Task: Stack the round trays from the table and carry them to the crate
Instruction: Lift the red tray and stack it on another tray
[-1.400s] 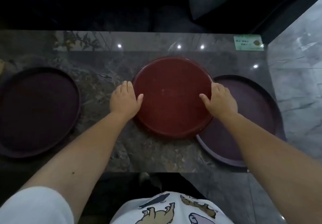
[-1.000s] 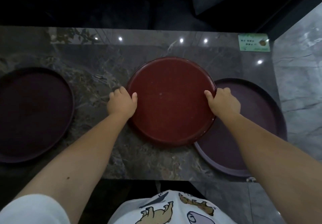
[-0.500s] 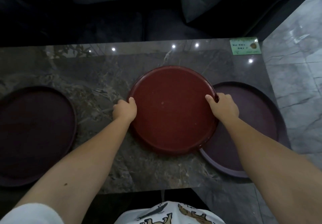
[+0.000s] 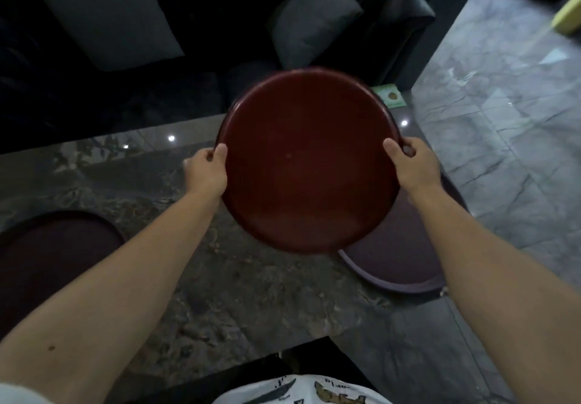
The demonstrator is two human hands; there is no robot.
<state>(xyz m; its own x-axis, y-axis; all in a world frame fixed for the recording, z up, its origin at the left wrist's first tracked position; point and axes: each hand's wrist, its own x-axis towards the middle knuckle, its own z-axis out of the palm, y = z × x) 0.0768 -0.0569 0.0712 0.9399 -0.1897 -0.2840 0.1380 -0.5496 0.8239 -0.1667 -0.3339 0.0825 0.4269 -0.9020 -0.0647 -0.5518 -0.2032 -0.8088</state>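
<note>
Both bare forearms reach forward from the near edge, elbows wide, converging toward the middle. The left hand [image 4: 206, 171] is curled closed on the left rim of the red tray [image 4: 309, 158], thumb over the top edge. The right hand [image 4: 413, 165] grips the right rim likewise, thumb on top, fingers wrapped underneath.

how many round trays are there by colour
red tray, held by left hand and right hand: 1
dark maroon tray, on the table at left: 1
purple tray, on the table at right: 1
total: 3
</note>
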